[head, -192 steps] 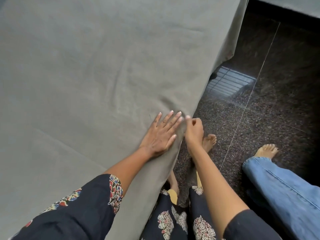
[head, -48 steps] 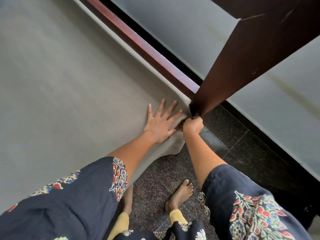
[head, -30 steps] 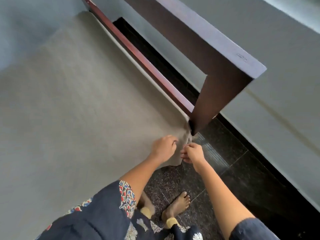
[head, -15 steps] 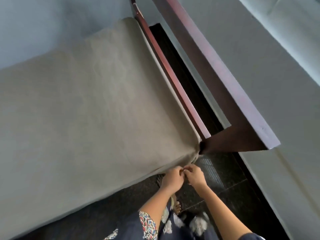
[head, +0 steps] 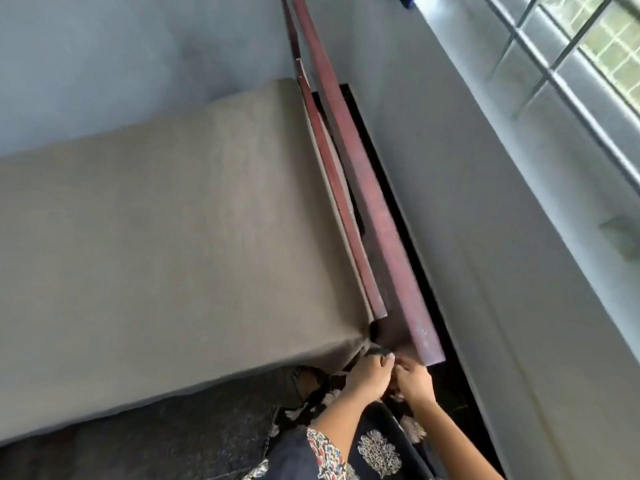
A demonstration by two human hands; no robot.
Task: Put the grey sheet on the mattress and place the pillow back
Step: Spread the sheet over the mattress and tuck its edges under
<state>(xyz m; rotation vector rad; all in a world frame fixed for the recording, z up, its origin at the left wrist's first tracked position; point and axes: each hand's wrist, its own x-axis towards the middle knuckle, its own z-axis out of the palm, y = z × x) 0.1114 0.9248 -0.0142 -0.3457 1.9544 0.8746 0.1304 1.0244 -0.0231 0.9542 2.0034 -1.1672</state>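
a wide, smooth grey sheet (head: 180, 237) lies spread flat over the top of the bed and fully covers the mattress beneath it. its near edge hangs down the side above the dark speckled stone floor (head: 166, 431). along the sheet's right edge runs a dark reddish-brown wooden bed frame (head: 384, 244), a thin rail beside a broader board, ending at the near corner. there the sheet's corner is drawn down into a small bunched tail, just below the end of the board.

both hands are low at that corner, close together and almost touching. the left hand (head: 369, 377) is curled, with its fingertips at the bunched corner fabric, apparently pinching it. the right hand (head: 414, 380) is curled too, just under the foot of the wooden board, but blur makes it impossible to tell whether it holds any cloth. a navy sleeve with a floral print (head: 323, 452) covers the left arm. a pale grey wall (head: 485, 220) rises to the right of the frame, with a barred window (head: 602, 43) above it.
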